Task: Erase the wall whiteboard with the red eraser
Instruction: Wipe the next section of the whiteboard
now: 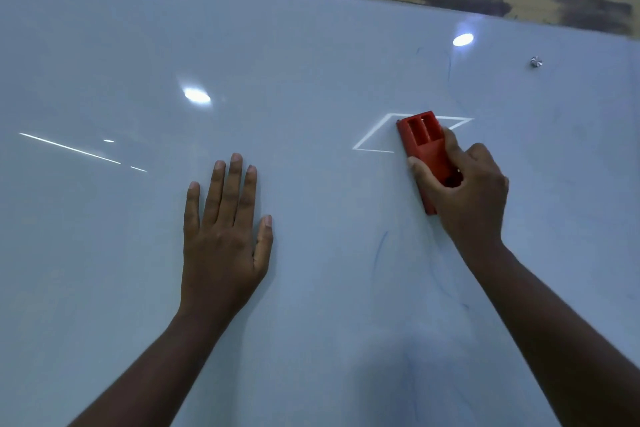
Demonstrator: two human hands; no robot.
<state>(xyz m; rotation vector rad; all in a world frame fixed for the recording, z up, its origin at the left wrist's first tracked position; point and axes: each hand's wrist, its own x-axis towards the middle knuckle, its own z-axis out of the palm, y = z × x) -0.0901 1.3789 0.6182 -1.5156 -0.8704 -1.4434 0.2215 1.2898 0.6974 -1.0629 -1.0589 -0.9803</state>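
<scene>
red eraser upright on whiteboard, tilted slightly left.

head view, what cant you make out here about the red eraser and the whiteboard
- Wiping face of the red plastic eraser: turned to the glossy white wall whiteboard, hidden in the head view.
- Eraser's lower end: covered by the right hand.
- Faint blue marker streaks: too smeared to read.
- Board's left, right and bottom edges: cut off by the frame.
</scene>
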